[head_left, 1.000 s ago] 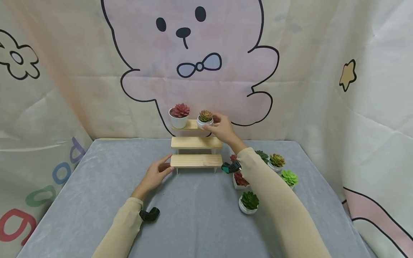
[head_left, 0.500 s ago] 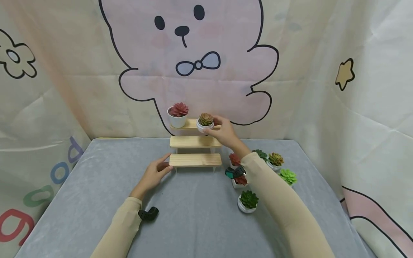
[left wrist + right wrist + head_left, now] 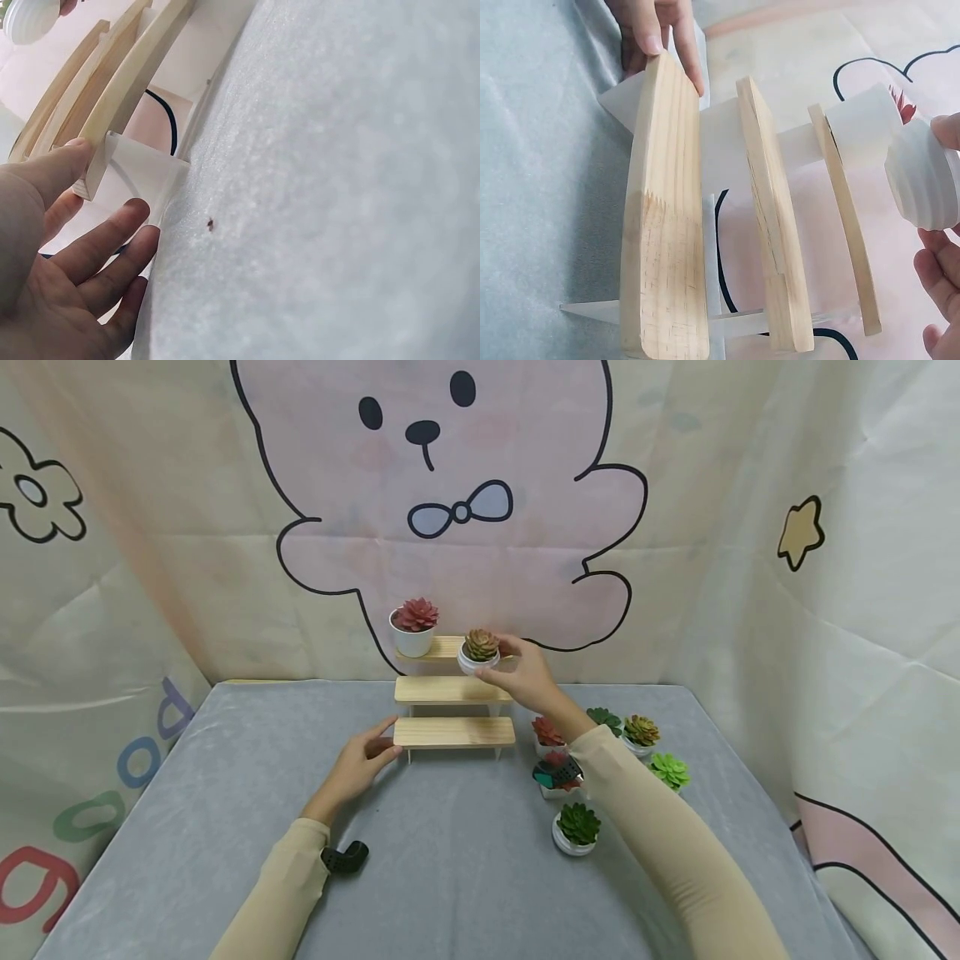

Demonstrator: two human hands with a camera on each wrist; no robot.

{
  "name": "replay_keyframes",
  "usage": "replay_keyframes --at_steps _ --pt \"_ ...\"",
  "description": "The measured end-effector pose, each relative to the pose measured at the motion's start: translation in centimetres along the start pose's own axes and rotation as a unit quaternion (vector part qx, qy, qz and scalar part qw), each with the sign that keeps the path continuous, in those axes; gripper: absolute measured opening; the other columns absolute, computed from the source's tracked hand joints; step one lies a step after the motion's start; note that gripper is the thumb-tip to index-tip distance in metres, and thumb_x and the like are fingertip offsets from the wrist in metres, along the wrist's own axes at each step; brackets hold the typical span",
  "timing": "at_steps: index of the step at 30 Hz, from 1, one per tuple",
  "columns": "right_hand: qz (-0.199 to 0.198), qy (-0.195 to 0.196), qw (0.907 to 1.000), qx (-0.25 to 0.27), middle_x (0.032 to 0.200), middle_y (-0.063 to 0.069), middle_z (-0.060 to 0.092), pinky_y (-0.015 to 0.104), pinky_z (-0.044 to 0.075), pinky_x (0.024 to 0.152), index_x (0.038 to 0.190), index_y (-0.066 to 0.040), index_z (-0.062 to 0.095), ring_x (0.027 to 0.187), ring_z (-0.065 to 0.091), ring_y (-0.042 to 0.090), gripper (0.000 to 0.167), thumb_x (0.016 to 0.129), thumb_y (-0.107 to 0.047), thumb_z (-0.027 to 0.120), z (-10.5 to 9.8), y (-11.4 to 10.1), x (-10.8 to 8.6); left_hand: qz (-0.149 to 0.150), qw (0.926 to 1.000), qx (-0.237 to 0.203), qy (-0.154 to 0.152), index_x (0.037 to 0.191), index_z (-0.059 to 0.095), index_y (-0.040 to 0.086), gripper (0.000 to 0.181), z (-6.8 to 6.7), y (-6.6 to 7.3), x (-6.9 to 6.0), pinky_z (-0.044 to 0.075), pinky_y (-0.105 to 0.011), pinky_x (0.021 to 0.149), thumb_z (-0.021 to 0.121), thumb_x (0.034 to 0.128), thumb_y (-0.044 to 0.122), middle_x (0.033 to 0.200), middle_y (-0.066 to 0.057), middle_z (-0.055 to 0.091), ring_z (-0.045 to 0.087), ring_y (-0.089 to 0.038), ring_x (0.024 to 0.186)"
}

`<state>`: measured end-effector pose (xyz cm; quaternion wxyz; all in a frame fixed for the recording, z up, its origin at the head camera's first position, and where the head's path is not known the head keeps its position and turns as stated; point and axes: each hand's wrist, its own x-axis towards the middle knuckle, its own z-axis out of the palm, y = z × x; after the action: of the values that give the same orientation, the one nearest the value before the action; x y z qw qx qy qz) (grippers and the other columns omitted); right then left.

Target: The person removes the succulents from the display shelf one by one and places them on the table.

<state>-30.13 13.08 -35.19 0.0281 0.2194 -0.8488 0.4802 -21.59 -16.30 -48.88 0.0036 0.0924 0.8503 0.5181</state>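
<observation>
My right hand (image 3: pixel 528 677) pinches a small white ribbed pot (image 3: pixel 922 176) between thumb and fingers. A brownish-green succulent (image 3: pixel 482 645) sits in it. In the right wrist view the pot is held apart from the top plank, beyond its face. My left hand (image 3: pixel 360 768) holds the left end of the lowest plank of a three-tier wooden stand (image 3: pixel 453 733), thumb and index finger at the plank's corner; its other fingers stay loose in the left wrist view. A red succulent in a white pot (image 3: pixel 413 639) stands at the left of the top tier.
Right of the stand, several potted succulents stand on the grey cloth (image 3: pixel 450 868): red ones (image 3: pixel 547 732), a dark green one (image 3: pixel 577 823), a bright green one (image 3: pixel 670 770) and a yellow-brown one (image 3: pixel 641 731). A printed curtain (image 3: pixel 225 568) hangs behind.
My right hand and the potted succulent have shifted slightly right and down, towards me, in the head view. The left hand keeps its place at the stand.
</observation>
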Motion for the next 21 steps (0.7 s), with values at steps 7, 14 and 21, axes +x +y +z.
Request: replay_keyframes --at_steps 7,14,21 --pt "-0.012 0.004 0.9999 -0.009 0.132 0.017 0.063 0.055 0.043 0.108 0.144 -0.003 0.054 0.121 0.056 0.032 0.067 0.086 -0.021 0.081 -0.4 -0.2 -0.8 0.0 1.0 -0.001 0.001 0.156 0.039 0.008 0.063 0.0 -0.1 0.1 0.054 -0.055 0.099 0.064 0.1008 0.027 0.133 -0.028 0.064 0.065 -0.041 0.121" --pt "-0.02 -0.001 0.9998 -0.004 0.138 0.018 0.059 0.057 0.042 0.11 0.146 -0.003 0.051 0.127 0.054 0.034 0.069 0.086 -0.019 0.081 -0.8 -0.4 -1.8 0.003 1.0 0.0 0.005 0.156 0.04 0.008 0.063 -0.1 -0.2 0.2 0.054 -0.055 0.098 0.064 0.1008 0.026 0.133 -0.028 0.064 0.066 -0.041 0.12" --pt "-0.025 -0.006 0.9997 -0.002 0.138 0.018 0.06 0.06 0.041 0.11 0.144 -0.004 0.053 0.128 0.054 0.035 0.064 0.087 -0.016 0.08 -1.3 -0.1 -3.2 0.006 1.0 0.005 0.003 0.155 0.04 0.008 0.062 0.0 0.0 0.1 0.054 -0.055 0.099 0.065 0.1006 0.023 0.131 -0.027 0.066 0.066 -0.04 0.119"
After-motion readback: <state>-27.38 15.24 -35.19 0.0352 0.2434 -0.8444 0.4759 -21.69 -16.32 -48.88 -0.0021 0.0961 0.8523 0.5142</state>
